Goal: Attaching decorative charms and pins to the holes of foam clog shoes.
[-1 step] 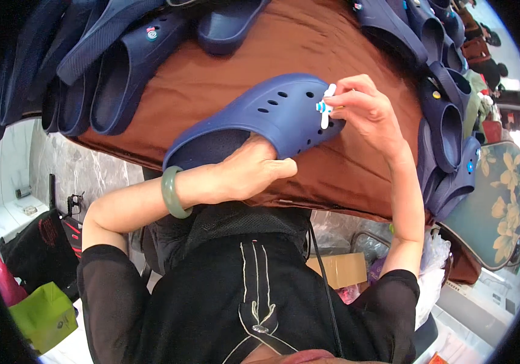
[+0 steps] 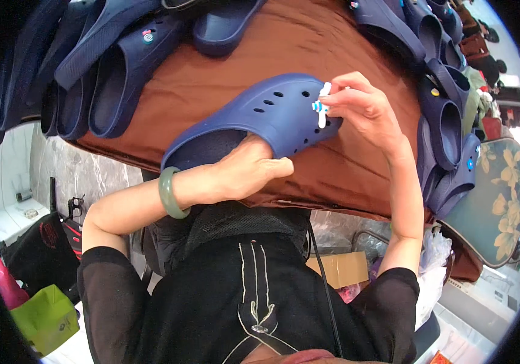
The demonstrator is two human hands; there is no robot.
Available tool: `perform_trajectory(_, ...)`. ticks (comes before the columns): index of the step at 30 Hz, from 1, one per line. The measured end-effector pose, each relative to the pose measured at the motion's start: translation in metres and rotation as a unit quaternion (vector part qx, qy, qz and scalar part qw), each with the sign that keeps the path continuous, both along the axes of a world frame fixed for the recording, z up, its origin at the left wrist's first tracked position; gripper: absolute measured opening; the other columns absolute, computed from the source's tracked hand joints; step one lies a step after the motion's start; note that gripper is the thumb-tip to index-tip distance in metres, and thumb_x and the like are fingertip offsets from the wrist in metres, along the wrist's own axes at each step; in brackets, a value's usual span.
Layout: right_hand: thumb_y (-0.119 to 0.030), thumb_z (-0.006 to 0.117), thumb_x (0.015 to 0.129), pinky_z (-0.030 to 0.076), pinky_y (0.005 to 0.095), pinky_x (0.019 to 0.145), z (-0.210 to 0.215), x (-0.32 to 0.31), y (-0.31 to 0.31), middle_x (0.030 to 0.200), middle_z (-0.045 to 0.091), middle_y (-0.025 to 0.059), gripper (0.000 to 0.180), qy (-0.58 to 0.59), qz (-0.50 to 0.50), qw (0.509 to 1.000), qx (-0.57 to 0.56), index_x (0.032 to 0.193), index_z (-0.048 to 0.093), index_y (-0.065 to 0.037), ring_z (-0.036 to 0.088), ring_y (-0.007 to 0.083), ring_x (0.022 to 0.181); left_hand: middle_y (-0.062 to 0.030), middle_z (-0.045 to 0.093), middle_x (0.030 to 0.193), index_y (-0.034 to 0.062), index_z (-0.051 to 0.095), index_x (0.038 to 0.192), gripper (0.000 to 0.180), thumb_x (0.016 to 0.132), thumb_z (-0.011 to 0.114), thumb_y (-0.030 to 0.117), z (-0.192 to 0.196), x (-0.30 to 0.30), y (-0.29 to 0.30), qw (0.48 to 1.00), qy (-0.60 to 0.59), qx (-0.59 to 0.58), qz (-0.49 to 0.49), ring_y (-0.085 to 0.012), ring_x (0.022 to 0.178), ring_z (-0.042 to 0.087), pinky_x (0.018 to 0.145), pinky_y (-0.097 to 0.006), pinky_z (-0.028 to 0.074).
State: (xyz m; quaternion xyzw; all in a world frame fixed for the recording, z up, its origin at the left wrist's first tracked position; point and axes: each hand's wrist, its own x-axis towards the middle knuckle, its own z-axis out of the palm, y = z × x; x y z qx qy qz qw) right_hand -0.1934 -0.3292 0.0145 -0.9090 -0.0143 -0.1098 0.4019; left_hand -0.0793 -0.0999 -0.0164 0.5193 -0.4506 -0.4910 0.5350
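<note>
A dark blue foam clog (image 2: 229, 115) with holes in its upper is held over the brown-covered table, its toe to the right. My left hand (image 2: 242, 167), with a green bangle on the wrist, reaches into the foot opening and grips the clog from within; the fingers are hidden inside. At the toe end, my right hand (image 2: 363, 112) pinches a small white and blue shoe charm (image 2: 320, 108) between thumb and fingers. The charm lies against the clog's upper, over its holes. Whether its back sits in a hole cannot be seen.
Blue clogs (image 2: 117, 91) crowd the table's far left, some with charms. More clogs (image 2: 442, 133) are piled along the right edge. Brown cloth (image 2: 211, 79) covers the table. A flowered chair back (image 2: 496, 200) stands at the right, and a cardboard box (image 2: 342, 270) sits below the table edge.
The scene has shifted very slightly left in the view. My right hand and the charm are a touch further left; both hands keep their holds.
</note>
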Motion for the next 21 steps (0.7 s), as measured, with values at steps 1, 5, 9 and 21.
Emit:
perform_trajectory(1, -0.001, 0.071, 0.072, 0.047, 0.0343, 0.082, 0.001, 0.003, -0.005, 0.096, 0.061, 0.0056, 0.024, -0.003, -0.008, 1.000, 0.000, 0.094, 0.071, -0.009, 0.057, 0.0232, 0.094, -0.0130, 0.043, 0.136, -0.0054, 0.037, 0.136, 0.059, 0.082, 0.054, 0.009, 0.001, 0.002, -0.001, 0.999, 0.038, 0.001, -0.004, -0.0239, 0.129, 0.036, 0.110, -0.035, 0.025)
perform_trajectory(5, 0.004, 0.066, 0.076, 0.052, 0.0318, 0.076, 0.013, 0.033, -0.027, 0.101, 0.058, 0.0083, 0.022, 0.026, 0.150, 0.986, -0.065, 0.096, 0.070, -0.005, 0.059, 0.0222, 0.093, -0.0080, 0.046, 0.133, -0.0033, 0.039, 0.136, 0.059, 0.080, 0.056, 0.006, -0.005, 0.010, -0.001, 0.992, 0.095, 0.076, 0.003, -0.0190, 0.125, 0.040, 0.107, -0.032, 0.028)
perform_trajectory(9, -0.005, 0.070, 0.076, 0.050, 0.0290, 0.079, 0.025, 0.046, -0.038, 0.101, 0.061, 0.0080, 0.025, 0.076, 0.240, 0.963, -0.096, 0.101, 0.070, -0.006, 0.059, 0.0212, 0.094, -0.0055, 0.052, 0.125, -0.0021, 0.046, 0.130, 0.055, 0.076, 0.059, 0.006, 0.000, 0.013, -0.008, 0.994, 0.096, 0.035, 0.040, -0.0166, 0.116, 0.046, 0.103, -0.031, 0.033)
perform_trajectory(21, -0.016, 0.068, 0.084, 0.048, 0.0272, 0.074, -0.054, -0.049, -0.089, 0.088, 0.067, 0.0063, 0.022, 0.123, -0.291, 0.946, -0.074, 0.100, 0.068, -0.001, 0.061, 0.0130, 0.080, -0.0027, 0.057, 0.108, 0.0007, 0.056, 0.115, 0.045, 0.071, 0.060, 0.008, 0.006, 0.021, -0.021, 0.979, 0.111, 0.052, 0.165, -0.0157, 0.101, 0.050, 0.094, -0.029, 0.037)
